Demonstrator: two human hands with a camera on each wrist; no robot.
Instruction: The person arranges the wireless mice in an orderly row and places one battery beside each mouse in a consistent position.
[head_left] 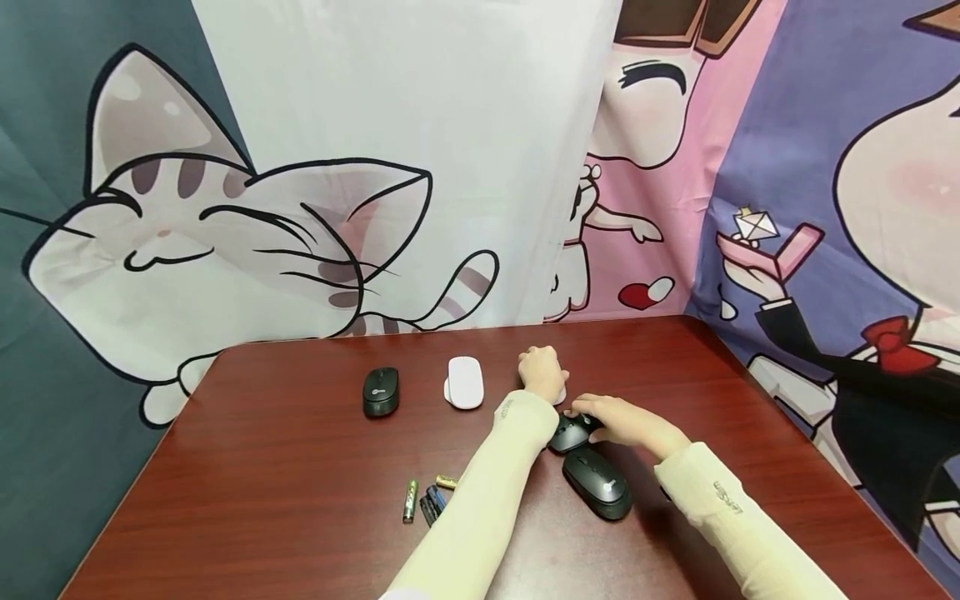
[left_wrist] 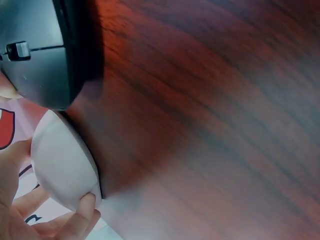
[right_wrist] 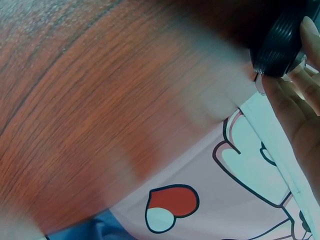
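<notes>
My left hand (head_left: 542,372) reaches to the far part of the table and holds a white mouse (left_wrist: 65,157) between thumb and fingers. In the head view, that hand and its sleeve hide most of this mouse. Just to its right, my right hand (head_left: 618,421) grips a black mouse (head_left: 570,435) with a scroll wheel; the right wrist view shows thumb and fingers at the ridged side of this black mouse (right_wrist: 279,47). Nearer to me, directly in front of the gripped one, lies another black mouse (head_left: 597,483).
A black mouse (head_left: 381,392) and a white mouse (head_left: 466,383), with a white piece showing at its left edge, stand farther left. Several batteries, including a green one (head_left: 410,502), lie beside my left forearm, which partly covers them. Printed cloth (head_left: 420,100) hangs behind the table (head_left: 285,450).
</notes>
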